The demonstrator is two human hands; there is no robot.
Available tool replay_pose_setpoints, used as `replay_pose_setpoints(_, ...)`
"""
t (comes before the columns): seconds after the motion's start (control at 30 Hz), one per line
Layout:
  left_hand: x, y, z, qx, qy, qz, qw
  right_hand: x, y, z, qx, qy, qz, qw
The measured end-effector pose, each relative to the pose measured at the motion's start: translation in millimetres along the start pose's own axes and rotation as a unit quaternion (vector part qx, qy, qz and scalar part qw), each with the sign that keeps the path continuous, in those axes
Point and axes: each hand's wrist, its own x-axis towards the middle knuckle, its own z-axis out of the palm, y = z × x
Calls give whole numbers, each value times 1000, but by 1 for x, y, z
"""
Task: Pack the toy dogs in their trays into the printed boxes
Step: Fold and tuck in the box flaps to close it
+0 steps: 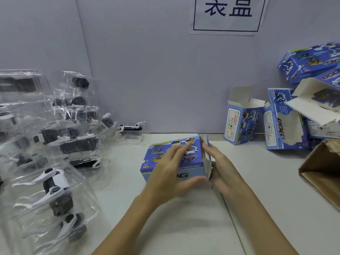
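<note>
Box (165,159) end flap half hidden between both hands (193,172).

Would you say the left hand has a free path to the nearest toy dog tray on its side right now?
Probably yes: the left hand only rests on the blue box, and bare table lies between it and the nearest tray.

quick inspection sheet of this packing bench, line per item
surface: white table, seam running toward the viewer
job's things: printed box lying flat at centre, end flap open on its right; trayed toy dogs piled at left; empty boxes standing at right
clutter: brown carton at right edge
grippers: left hand flat on the box top; right hand at the open end flap
cables: nothing seen
surroundings: grey wall with a paper sign
</note>
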Motion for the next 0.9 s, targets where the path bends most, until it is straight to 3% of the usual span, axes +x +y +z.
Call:
replay_pose_setpoints(0.07, 5, -4, -12, -21, -12, -37, 999, -1, 1, -4, -25, -9, -19, 999)
replay_pose_setpoints(0.17, 7, -13, -27, 117, -55, -73, 989, 1, 1, -5, -40, -29, -45, 998)
replay_pose_setpoints(0.27, 6, -14, -32, 187, -91, -81, 975, 3, 1, -2, -68, -66, -72, 993)
replay_pose_setpoints(0.43, 8, -11, -39, 169, -47, -82, 981, 2, 2, -1, -106, -101, -111, 983)
replay_pose_setpoints(0.9, 5, -4, -38, 171, -1, -75, 982, -5, 0, 7, -138, -60, -144, 978)
